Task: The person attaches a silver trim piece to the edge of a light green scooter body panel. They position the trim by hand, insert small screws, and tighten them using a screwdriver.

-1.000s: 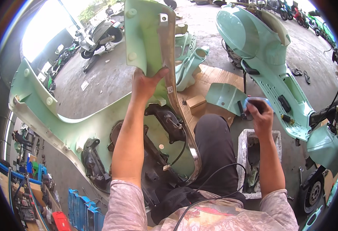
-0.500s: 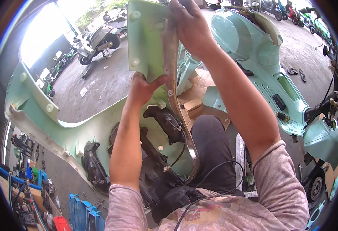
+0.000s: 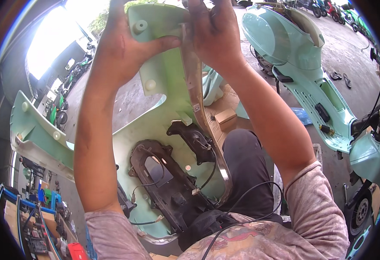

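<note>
A large mint-green scooter body panel (image 3: 171, 69), inner side toward me, rises from my lap. A long metal trim strip (image 3: 197, 93) runs along its right edge. My left hand (image 3: 127, 47) grips the panel's upper end, its thumb across the inner face; the fingertips are cut off by the top edge. Closed around the top of the strip is my right hand (image 3: 218, 41), its fingertips partly out of view. Lower down, a black plastic housing (image 3: 161, 177) with thin cables and a smaller black bracket (image 3: 194, 141) lie against the panel's inside.
At right stands a mint-green scooter body (image 3: 291, 52) with its floorboard. A small cardboard box (image 3: 226, 119) sits beyond my knee. Tools and parts lie in a blue-edged rack (image 3: 36, 212) at lower left. Parked scooters (image 3: 60, 108) line the far left.
My left hand has moved up from the panel's middle to its upper end. The panel has shifted slightly, and more of the black housing shows. My right hand stays at the strip's top.
</note>
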A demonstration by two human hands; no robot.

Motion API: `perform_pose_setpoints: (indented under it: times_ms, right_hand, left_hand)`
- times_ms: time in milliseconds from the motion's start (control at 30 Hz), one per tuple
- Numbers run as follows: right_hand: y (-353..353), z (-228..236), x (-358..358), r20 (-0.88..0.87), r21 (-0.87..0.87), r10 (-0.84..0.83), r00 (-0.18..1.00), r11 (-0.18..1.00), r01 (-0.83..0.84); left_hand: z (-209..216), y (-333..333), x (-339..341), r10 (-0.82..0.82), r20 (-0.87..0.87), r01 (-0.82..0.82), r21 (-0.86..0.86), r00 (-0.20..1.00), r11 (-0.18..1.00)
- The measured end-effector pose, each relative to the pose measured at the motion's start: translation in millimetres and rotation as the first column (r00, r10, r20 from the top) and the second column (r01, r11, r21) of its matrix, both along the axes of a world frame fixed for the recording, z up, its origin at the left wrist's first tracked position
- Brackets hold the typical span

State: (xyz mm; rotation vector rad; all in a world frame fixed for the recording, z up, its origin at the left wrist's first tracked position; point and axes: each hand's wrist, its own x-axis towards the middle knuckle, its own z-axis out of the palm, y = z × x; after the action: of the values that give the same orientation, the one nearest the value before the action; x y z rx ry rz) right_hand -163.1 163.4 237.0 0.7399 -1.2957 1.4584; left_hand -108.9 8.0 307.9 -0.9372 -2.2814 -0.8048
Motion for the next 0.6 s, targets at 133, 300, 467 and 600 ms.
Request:
perform_pose_setpoints:
  times_ms: [133, 300, 467, 600]
  right_hand:
    - [-1, -1, 4, 0.024, -0.038, 0.022, 0.999, 0.999, -0.021]
    - [24, 1, 11, 0.331, -0.014, 0.477, 0.814, 0.865, -0.501]
    - [26, -22, 9, 0.106, 0.032, 0.244, 0.964, 0.968, -0.248]
    - [32, -28, 14, 0.027, 0.220, 0.055, 0.998, 0.974, -0.060]
  left_hand:
    - [-9, -3, -5, -0.021, 0.043, 0.016, 0.106, 0.999, 0.994]
    - [-16, 2, -16, -0.173, 0.224, 0.124, 0.216, 0.959, 0.968]
    - [-25, 5, -18, -0.186, 0.115, 0.161, 0.200, 0.976, 0.966]
    - [-26, 4, -14, -0.180, 0.095, 0.162, 0.176, 0.979, 0.971]
